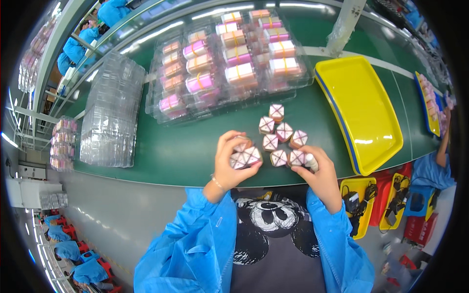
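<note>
Small square blocks with white tops crossed by dark diagonal lines stand on the green table (185, 151). My left hand (225, 171) is closed around a cluster of these blocks (245, 157) near the table's front edge. Between the fingers and thumb of my right hand (323, 179) is one crossed block (296, 157). A small white piece (311, 162) also shows in that hand; I cannot make out its kind. Several loose blocks (270, 142) sit just beyond and between my hands, some touching each other.
Clear plastic trays (202, 113) at the back hold banded pink, white and tan bundles. A stack of clear trays (112, 110) stands left, yellow trays (364, 110) right. A metal post (342, 31) rises behind. Another person's arm (443, 136) reaches in at far right.
</note>
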The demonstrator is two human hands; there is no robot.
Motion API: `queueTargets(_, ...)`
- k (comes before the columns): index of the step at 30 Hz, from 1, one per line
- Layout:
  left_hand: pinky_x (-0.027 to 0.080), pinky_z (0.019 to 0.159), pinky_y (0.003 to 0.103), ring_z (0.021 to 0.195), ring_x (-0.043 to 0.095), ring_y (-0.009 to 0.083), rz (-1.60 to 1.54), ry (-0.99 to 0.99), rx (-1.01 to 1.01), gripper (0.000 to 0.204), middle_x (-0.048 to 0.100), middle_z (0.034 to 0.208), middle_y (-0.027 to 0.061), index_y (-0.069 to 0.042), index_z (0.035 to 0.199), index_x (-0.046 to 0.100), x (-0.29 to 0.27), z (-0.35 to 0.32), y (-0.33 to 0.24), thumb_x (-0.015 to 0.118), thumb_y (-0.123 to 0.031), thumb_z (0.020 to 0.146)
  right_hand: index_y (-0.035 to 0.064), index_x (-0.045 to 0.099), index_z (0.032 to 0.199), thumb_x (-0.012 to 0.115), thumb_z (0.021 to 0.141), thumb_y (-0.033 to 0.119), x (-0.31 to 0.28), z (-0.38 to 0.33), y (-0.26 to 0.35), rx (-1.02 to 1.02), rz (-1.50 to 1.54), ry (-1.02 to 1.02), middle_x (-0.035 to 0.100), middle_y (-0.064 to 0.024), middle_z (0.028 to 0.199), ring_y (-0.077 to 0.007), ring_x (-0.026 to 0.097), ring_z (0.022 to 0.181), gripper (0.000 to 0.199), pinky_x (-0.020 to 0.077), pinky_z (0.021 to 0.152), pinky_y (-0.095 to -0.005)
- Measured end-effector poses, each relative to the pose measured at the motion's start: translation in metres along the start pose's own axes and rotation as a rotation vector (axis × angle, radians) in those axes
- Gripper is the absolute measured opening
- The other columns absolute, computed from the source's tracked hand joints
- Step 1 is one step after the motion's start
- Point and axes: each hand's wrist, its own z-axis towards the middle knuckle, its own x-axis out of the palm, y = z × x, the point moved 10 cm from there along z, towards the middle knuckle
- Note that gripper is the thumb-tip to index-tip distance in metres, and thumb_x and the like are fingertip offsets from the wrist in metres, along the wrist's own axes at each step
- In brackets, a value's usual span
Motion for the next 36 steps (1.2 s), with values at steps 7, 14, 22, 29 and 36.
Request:
queueTargets(7,0.046,0.094,0.039,0.111,0.057,0.0306,0.524,-0.04,0.3,0.058,0.055,0.118,0.0142,-0.008,0.11,0.06,-0.144,0.091,-0.067,0.082,-0.005,0.056,0.0017,0.064,0.112,0.081,0.073,0.006,-0.002,-0.004,-0.018,0.103,0.112,0.026,0.065,-0.0139,0.11,-0.0259,0.064,0.099,0.043,0.0497,0.086,-0.0335)
queueTargets(14,0.047,0.093,0.037,0.106,0.058,0.0299,0.757,0.508,0.078,0.052,0.054,0.117,0.012,-0.007,0.109,0.059,-0.185,0.196,0.007,0.078,-0.008,0.06,0.0008,0.064,0.111,0.082,0.073,0.006,-0.002,-0.004,-0.025,0.1,0.164,0.011,0.064,-0.0112,0.108,-0.0183,0.063,0.096,0.042,0.051,0.078,-0.0293)
queueTargets(22,0.05,0.089,0.037,0.103,0.058,0.0308,0.877,0.932,-0.041,0.056,0.051,0.112,0.0112,-0.008,0.11,0.059,-0.139,0.214,0.041,0.078,-0.009,0.058,0.0003,0.064,0.111,0.082,0.073,0.004,-0.006,-0.005,-0.025,0.087,0.15,-0.022,0.064,-0.011,0.106,-0.0176,0.063,0.095,0.042,0.051,0.079,-0.0292)
queueTargets(29,0.05,0.089,0.037,0.104,0.058,0.031,0.919,1.022,-0.023,0.058,0.052,0.114,0.0123,-0.008,0.11,0.059,-0.129,0.215,0.036,0.079,-0.011,0.056,-0.0001,0.064,0.11,0.082,0.072,0.005,-0.006,-0.005,-0.031,0.146,0.19,-0.011,0.065,-0.0112,0.105,-0.0184,0.063,0.095,0.042,0.05,0.082,-0.0303)
queueTargets(36,0.05,0.089,0.038,0.104,0.057,0.0313,0.904,0.973,-0.001,0.059,0.051,0.115,0.0123,-0.007,0.112,0.058,-0.133,0.232,0.045,0.079,-0.01,0.057,-0.0005,0.064,0.11,0.082,0.073,0.006,-0.007,-0.003,-0.027,0.116,0.174,-0.022,0.065,-0.0113,0.104,-0.0188,0.063,0.095,0.042,0.0496,0.083,-0.0308)
